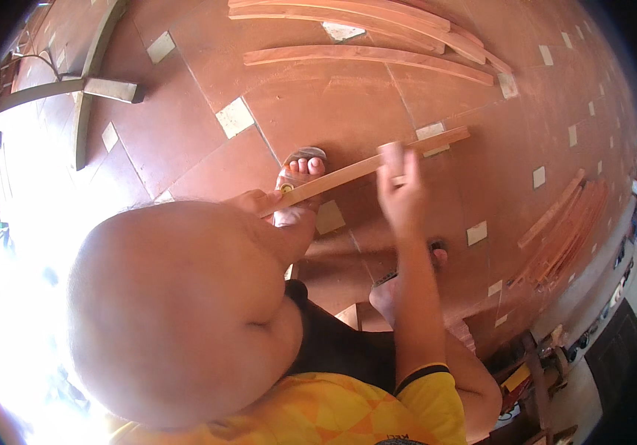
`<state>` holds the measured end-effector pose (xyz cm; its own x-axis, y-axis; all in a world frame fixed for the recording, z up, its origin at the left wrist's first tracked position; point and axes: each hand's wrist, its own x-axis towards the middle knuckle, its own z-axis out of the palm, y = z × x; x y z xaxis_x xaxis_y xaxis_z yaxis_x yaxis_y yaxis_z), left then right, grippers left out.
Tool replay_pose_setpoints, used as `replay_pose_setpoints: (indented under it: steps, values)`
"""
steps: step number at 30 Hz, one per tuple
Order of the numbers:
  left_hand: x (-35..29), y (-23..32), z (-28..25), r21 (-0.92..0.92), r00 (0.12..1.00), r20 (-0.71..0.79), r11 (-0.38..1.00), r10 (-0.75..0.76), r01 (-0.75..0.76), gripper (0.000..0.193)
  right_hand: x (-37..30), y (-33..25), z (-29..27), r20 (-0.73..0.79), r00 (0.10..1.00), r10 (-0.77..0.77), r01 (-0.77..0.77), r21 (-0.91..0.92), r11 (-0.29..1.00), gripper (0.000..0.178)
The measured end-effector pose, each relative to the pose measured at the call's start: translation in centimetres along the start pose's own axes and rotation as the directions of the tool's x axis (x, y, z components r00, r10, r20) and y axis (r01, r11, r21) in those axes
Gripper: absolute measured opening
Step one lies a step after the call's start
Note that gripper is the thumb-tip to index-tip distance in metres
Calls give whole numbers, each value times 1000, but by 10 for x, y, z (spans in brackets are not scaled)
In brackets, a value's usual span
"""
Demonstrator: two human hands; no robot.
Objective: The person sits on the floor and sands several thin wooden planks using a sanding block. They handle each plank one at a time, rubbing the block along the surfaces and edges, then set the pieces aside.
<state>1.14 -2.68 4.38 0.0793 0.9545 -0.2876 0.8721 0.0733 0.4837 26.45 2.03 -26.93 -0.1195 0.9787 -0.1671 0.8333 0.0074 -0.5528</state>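
A long, narrow wooden strip (344, 176) slants from lower left to upper right above the floor. My left hand (256, 201) is closed on its near left end, partly hidden behind a large bare-skinned shape close to the camera. Beside those fingers is a small round yellow and dark thing (286, 189), too small to name. My right hand (401, 189) is at the strip further along, its fingertips over the wood. Motion smears those fingers, so I cannot tell whether they grip it. Under the strip's left part shows a sandalled foot (302, 172).
Curved wooden pieces (370, 55) lie on the tiled floor at the far side. More strips (570, 230) are piled at the right. A grey frame (84, 93) stands at the upper left. Assorted items (530, 378) crowd the lower right. Strong glare washes out the left.
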Motion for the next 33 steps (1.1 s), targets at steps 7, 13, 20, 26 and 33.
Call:
replay_pose_setpoints:
  steps: [7,13,20,26,33]
  values:
    - [4,4,-7,-36,996,79,999,39,-36,21,-61,-41,25,261,917,-301,302,37,953,67]
    - [1,0,-7,84,1000,13,996,-11,10,21,21,53,-6,-242,970,35,-40,-18,999,61]
    - [2,10,-7,92,998,31,995,-46,43,23,-39,-21,3,188,922,-339,325,100,940,37]
    - [3,8,-8,103,999,22,994,-41,38,24,21,37,-25,-84,996,6,-3,26,1000,54]
    - [7,13,-11,108,996,79,994,-39,30,25,4,11,-13,82,969,-231,212,194,958,47]
